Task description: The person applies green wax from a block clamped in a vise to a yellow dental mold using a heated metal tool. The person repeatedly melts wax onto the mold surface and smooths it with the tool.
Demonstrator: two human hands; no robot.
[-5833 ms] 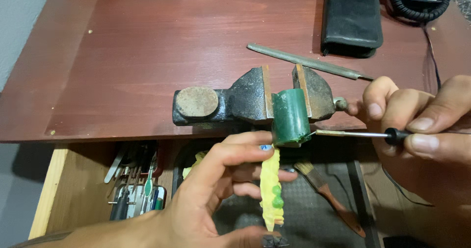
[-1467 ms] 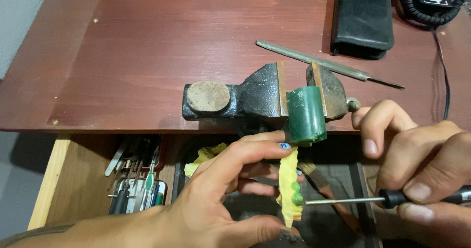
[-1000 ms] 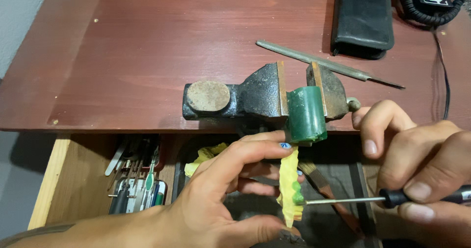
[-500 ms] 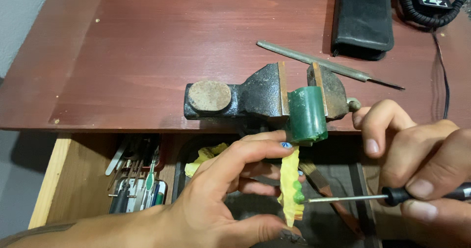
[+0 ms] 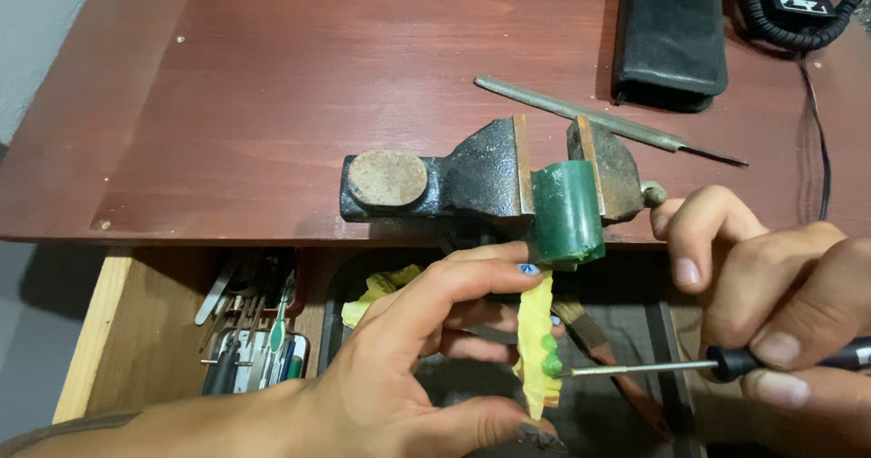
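Yellow wax strip (image 5: 535,331) pinched upright in left hand (image 5: 426,358); right hand (image 5: 780,304) grips needle tool (image 5: 726,364) touching it.

Reddish wooden desk (image 5: 272,104) with open drawer (image 5: 100,331), pale wall (image 5: 36,32).

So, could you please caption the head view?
Left hand holds yellow wax strip; right hand touches thin black-handled probe to it.

Left hand (image 5: 426,349): bare, no sleeve; blue-painted nail on index, dark polish on thumb. Right hand (image 5: 780,304): bare, nails unpainted.
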